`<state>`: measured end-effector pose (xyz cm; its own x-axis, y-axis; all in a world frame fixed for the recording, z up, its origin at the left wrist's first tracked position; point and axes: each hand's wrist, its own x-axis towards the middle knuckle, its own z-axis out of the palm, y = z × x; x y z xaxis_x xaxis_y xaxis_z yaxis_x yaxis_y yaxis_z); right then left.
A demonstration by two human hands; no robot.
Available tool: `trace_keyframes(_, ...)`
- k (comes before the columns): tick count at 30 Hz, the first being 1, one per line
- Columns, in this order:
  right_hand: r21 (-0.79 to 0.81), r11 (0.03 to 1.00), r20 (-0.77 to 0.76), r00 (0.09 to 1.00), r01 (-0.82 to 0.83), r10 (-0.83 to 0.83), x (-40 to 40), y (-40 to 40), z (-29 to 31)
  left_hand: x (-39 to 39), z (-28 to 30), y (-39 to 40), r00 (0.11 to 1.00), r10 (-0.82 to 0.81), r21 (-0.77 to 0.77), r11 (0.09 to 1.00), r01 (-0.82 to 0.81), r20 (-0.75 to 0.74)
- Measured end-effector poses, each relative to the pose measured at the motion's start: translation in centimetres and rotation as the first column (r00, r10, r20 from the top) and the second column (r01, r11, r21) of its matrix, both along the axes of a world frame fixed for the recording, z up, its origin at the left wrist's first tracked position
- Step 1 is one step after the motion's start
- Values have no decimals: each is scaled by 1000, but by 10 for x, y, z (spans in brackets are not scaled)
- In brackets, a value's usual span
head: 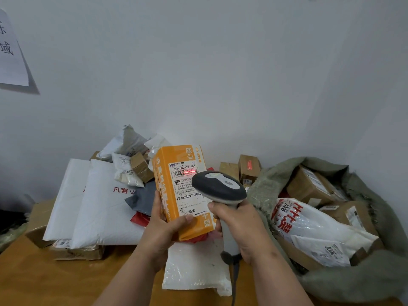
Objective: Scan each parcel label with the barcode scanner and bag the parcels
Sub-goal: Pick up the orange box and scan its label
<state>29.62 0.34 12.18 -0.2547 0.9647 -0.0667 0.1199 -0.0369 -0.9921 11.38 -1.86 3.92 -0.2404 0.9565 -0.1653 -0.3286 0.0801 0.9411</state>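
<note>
Wooden table (33, 281): scanner (218, 188) hides orange parcel's (167, 195) label (187, 188) edge.

wooden table (33, 281), white wall (220, 74), paper notice (11, 51)

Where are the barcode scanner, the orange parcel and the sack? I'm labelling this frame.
barcode scanner (218, 187): head view, on its dark head.
orange parcel (187, 195): head view, on its white label.
sack (265, 191): head view, on its grey-green rim.
</note>
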Motion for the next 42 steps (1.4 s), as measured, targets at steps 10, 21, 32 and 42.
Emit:
trace_keyframes(10,-19,997,-81,994,69,-71,22,6,-6,17,5,15,998,-69,36,997,69,7)
trace_keyframes(21,-77,872,-118,864,484,-490,74,13,-21,72,32,55,963,-258,38,966,256,74)
trace_keyframes(32,-207,766,-373,675,608,-636,172,33,-21,190,70,106,895,-415,-213,901,379,-161)
trace_keyframes(42,-229,697,-214,663,680,-717,269,119,-41,227,39,199,496,-286,-279,956,91,-820)
